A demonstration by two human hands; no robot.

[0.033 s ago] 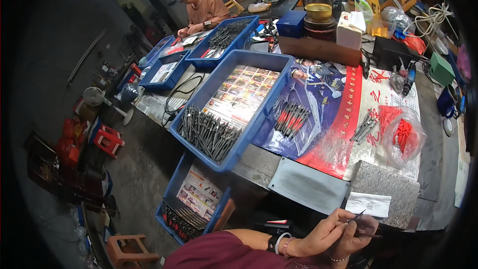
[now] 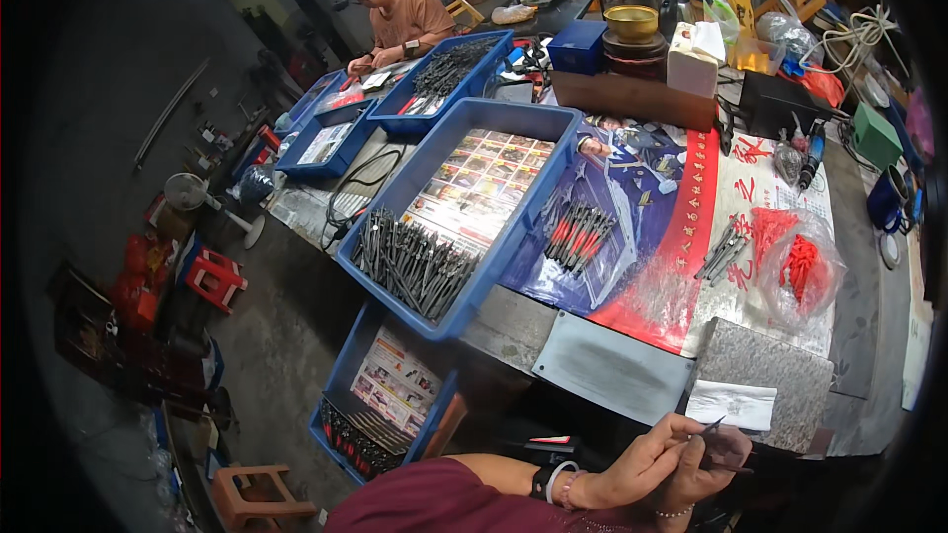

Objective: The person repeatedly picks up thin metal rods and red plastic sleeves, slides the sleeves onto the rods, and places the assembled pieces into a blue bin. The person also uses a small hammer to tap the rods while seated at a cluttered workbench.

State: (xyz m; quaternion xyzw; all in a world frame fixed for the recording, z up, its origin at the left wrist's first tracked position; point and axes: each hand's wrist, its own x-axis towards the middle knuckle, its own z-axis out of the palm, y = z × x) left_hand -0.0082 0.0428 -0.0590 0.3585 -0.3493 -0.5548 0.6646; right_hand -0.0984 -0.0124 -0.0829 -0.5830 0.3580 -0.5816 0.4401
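Stocked at lower left with a blue tray [image 2: 348, 360], then left of centre with a larger tray [image 2: 390, 298] of dark rods [image 2: 415, 266]; laid near mid-frame, on the bench [image 2: 509, 326], with red-and-black pieces [image 2: 578, 237]. At lower right, pinching a dark pointed piece [image 2: 713, 424] in the left hand [image 2: 642, 462]; with the right hand [image 2: 696, 482], apparently grasping a brown pad [image 2: 728, 446]. Looks like close handwork on a single piece; probably calls next for a steady, light grip near the tip.
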